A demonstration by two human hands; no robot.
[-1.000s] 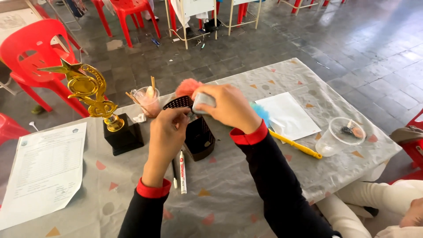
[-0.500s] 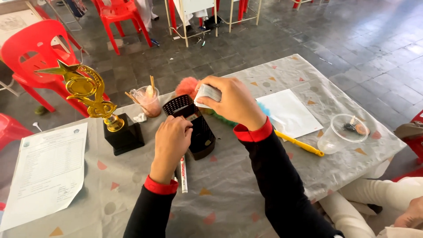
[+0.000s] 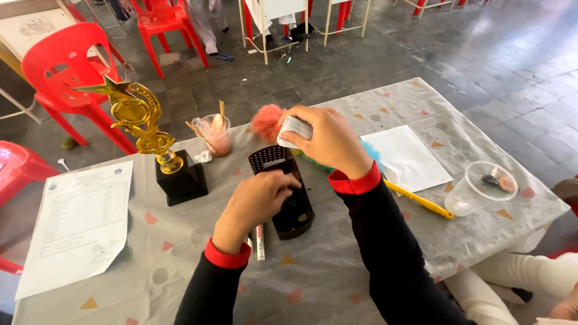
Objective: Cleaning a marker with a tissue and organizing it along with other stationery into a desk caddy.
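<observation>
Black mesh holder (image 3: 293, 198) lies tipped—left hand (image 3: 256, 201) gripping it, right hand (image 3: 328, 141) clutching cards (image 3: 294, 129).

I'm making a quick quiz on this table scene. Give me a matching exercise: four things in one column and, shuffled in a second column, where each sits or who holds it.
Things:
1. gold trophy
2. black mesh holder
3. small white stack
4. clear plastic cup

Places:
A. held in the right hand
B. near the table's right edge, beyond the yellow handle
C. under the left hand, mid-table
D. on a black base, beside the printed sheet

Pairs: 1-D, 2-C, 3-A, 4-B
</observation>
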